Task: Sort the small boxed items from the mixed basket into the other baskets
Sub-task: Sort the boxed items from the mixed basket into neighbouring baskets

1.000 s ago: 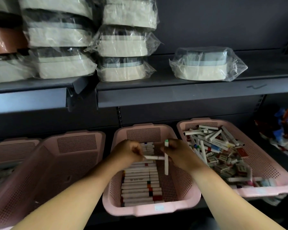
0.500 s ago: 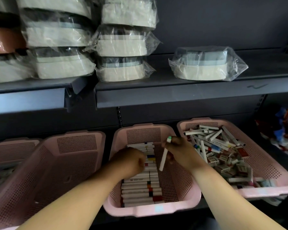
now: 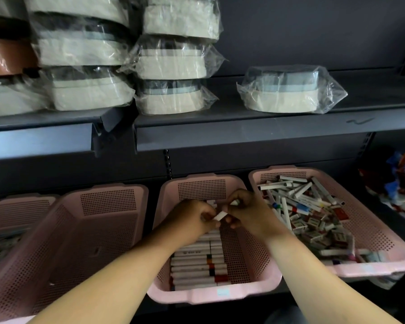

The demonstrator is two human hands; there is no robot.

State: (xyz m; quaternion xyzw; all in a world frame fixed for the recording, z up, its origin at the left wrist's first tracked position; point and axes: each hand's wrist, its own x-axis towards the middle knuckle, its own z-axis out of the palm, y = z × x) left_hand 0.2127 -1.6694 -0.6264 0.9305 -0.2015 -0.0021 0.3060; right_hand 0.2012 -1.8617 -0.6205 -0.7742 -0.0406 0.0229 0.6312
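- Left hand [image 3: 192, 218] has risen off the packed row to meet the right hand [image 3: 250, 213]. Half a second ago only the right held the long white box [image 3: 221, 216], tilted upright.
- That box now lies slanted between both hands, its green tip up toward 1 o'clock. It looks like it is being turned to line up with the row, so this piece is probably about to be placed.
- Far-left basket [image 3: 14, 206], at 8 o'clock: one, cut off by the frame, with some blurred items inside.
- Second basket [image 3: 108, 199], at 7 o'clock: one, tilted, and I see no boxes in it.
- Middle basket [image 3: 197, 298], at 6 o'clock: one, holding one neat row of boxes [image 3: 197, 263]. About ten show below the hands, and the rest are hidden.
- Hands, two, are together above that row. The left pinches the box's white lower end, and the right's fingers curl round its upper part.
- Mixed basket [image 3: 372, 270], at 4 o'clock: one, heaped with long boxes and small squat ones, too many to count. Most of the sorting looks still to be done.
- That makes four pink baskets.
- Wrapped tubs [image 3: 288, 92] on the shelf [image 3: 243, 136], from 10 to 1 o'clock: roughly ten, one of them standing alone at the right.
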